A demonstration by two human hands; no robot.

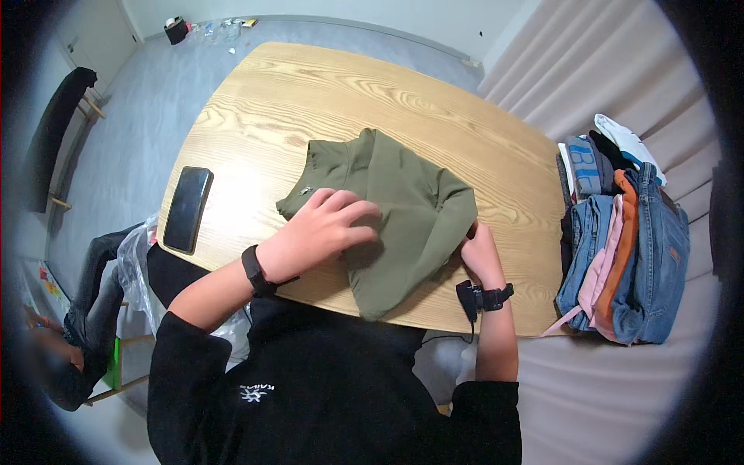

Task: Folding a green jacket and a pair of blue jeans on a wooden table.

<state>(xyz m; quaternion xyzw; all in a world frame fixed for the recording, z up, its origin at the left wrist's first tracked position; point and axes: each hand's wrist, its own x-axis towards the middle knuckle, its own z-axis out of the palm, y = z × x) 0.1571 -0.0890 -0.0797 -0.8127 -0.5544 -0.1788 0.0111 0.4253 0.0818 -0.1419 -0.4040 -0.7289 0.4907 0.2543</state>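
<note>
An olive green garment (411,186) lies partly folded on the wooden table (310,77) in front of me. It has a gathered edge and a small light mark on its left side, and a corner of it points toward me at the table's near edge. My left hand (333,225) is over the garment's left part with its fingers apart and bent, holding nothing. At the right edge of the cloth, my right hand (482,252) is closed on the fabric, its fingertips partly hidden by it. Both wrists wear black bands.
A dark phone (188,211) lies at the table's left edge. Folded clothes (620,248), including jeans, stand packed at the right edge beside a pale curtain (589,62). At lower left sits another person (85,310). A bench (58,139) stands at far left.
</note>
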